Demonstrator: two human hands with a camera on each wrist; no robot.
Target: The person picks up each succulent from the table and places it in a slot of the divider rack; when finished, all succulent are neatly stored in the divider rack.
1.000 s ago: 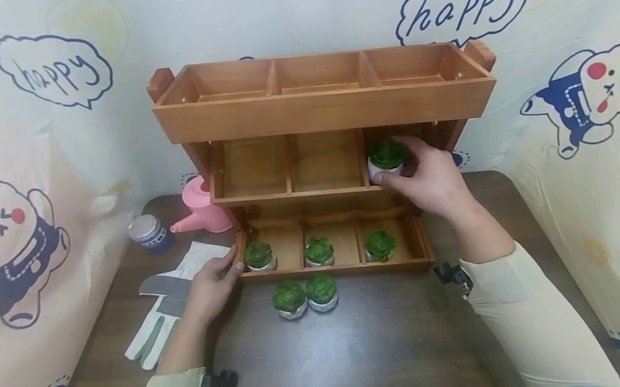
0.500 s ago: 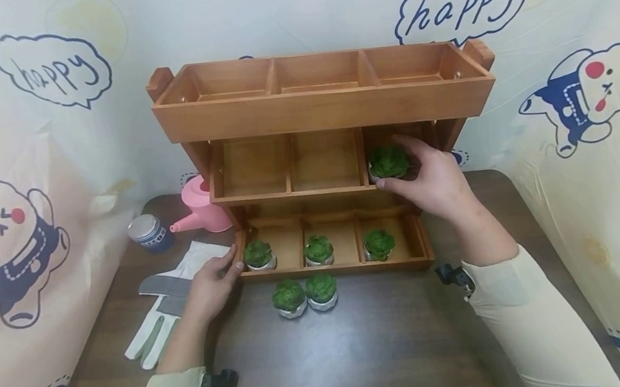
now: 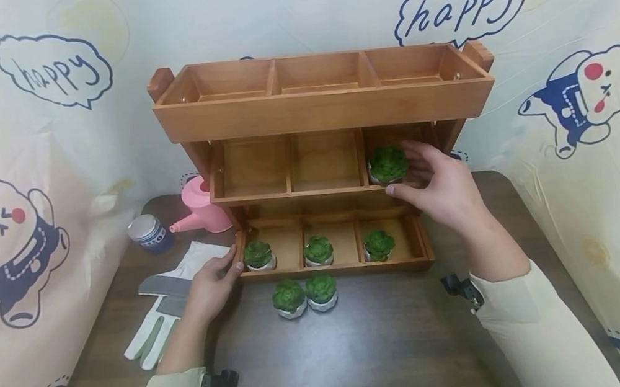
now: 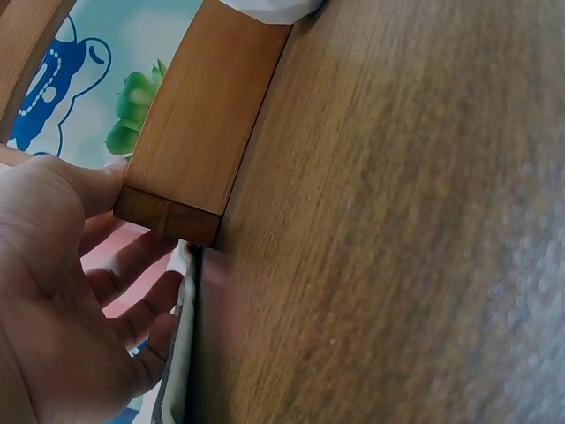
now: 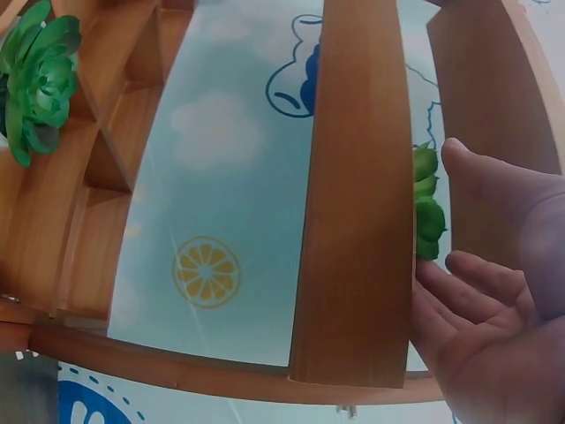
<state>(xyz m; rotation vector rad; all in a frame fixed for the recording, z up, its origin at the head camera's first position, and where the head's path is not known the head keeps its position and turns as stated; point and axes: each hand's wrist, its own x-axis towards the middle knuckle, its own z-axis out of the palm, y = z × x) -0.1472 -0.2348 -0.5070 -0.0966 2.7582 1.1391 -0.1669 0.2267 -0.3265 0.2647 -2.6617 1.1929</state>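
A three-tier wooden planter shelf (image 3: 324,112) stands at the back of the table, each tier split into three compartments. In the middle tier's right compartment sits a potted succulent (image 3: 388,164) in a white pot. My right hand (image 3: 447,189) is just right of it, fingers spread and thumb away from the pot; in the right wrist view the tier's front board hides most of that succulent (image 5: 428,205). My left hand (image 3: 215,287) grips the left end of the bottom tier, thumb at the board's edge (image 4: 168,208) and fingers round the end.
Three potted succulents (image 3: 318,250) sit in the bottom tier, one per compartment. Two more succulents (image 3: 289,296) stand on the table before it. At left are a pink watering can (image 3: 205,207), a blue jar (image 3: 150,234) and work gloves (image 3: 161,332).
The succulent was lowered into the middle tier's right compartment. My right hand let go of it and drew back slightly to the right. My left hand stayed put.
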